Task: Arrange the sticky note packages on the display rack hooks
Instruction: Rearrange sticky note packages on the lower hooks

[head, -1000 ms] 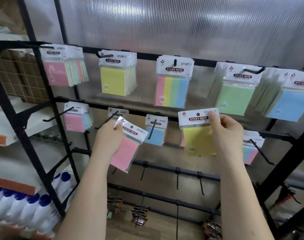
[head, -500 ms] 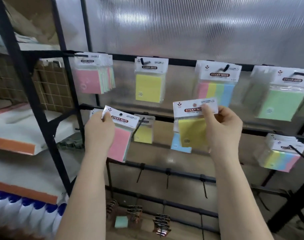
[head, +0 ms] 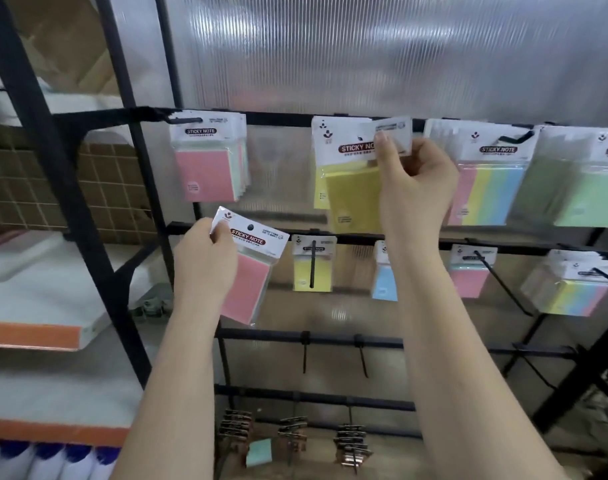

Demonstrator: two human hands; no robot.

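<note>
Up at the black metal rack's top rail [head: 281,118], the right hand [head: 413,181] pinches a yellow sticky note pack's white card header [head: 392,133]; the left hand [head: 205,261] pinches a pink pack [head: 250,285] lower down (light, floppy plastic, so probably grab near the punched hole).

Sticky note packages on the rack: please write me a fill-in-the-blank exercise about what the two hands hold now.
1. The left hand grips a package with ____ notes.
2. The right hand pinches the header of a ____ package.
3. The right hand's package is at the ____ row of hooks.
4. The printed words on each header are STICKY ____.

Missing words: pink; yellow; top; NOTE
</note>
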